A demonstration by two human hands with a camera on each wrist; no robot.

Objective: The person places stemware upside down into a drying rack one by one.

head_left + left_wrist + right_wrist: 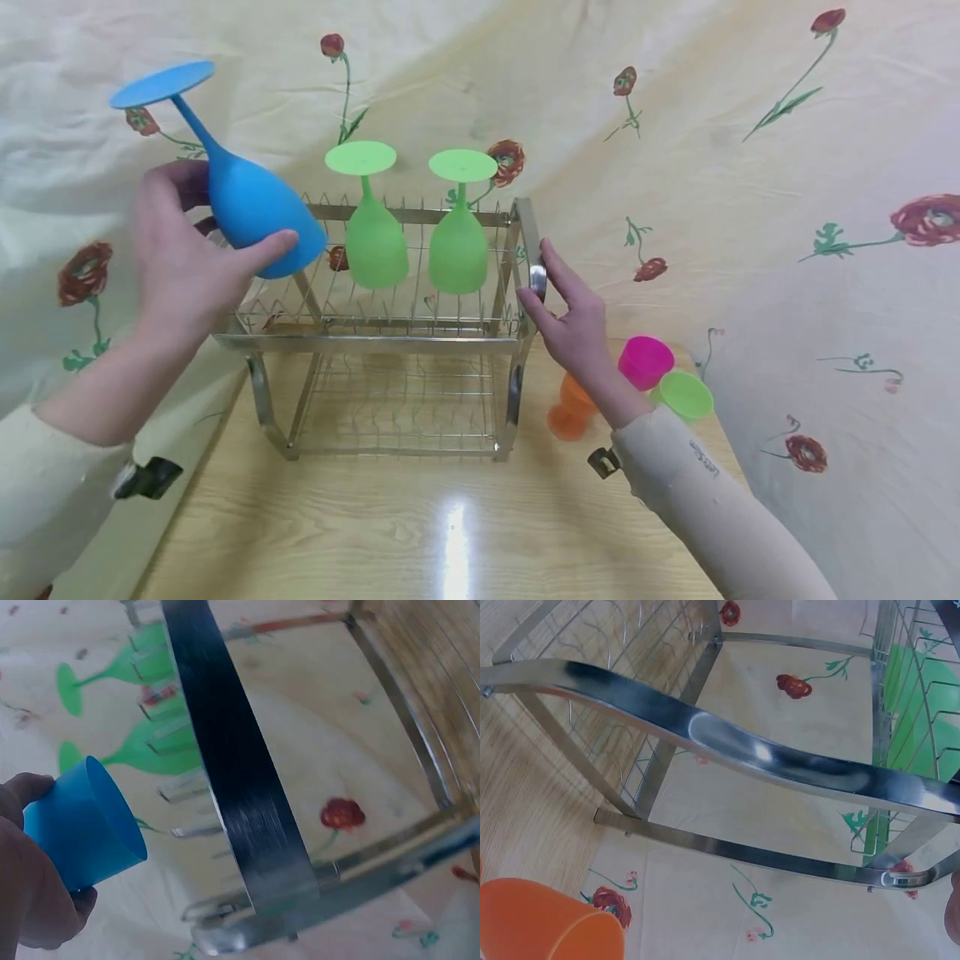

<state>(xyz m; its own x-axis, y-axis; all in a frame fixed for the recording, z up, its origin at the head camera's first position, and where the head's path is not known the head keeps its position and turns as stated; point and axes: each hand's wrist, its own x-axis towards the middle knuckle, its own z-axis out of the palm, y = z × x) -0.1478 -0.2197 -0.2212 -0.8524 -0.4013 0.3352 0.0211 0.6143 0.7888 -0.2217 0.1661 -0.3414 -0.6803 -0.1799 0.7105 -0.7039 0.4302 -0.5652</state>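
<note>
My left hand (176, 267) holds a blue plastic goblet (258, 208) by its bowl, tilted with the foot up and the rim down, above the left end of a two-tier metal dish rack (412, 343). In the left wrist view the goblet's bowl (86, 825) is apart from the rack's front bar (236, 765). Two green goblets, one left (375, 246) and one right (459, 250), stand upside down on the upper tier. With thumb and fingers my right hand (573, 321) grips the rack's upper right side frame; the right wrist view catches only its edge.
Right of the rack, on the wooden table (360, 525), are an orange goblet (576, 400), a pink cup (645, 360) and a light green cup (686, 396). My right forearm passes in front of them. A flowered cloth (720, 125) hangs behind the table.
</note>
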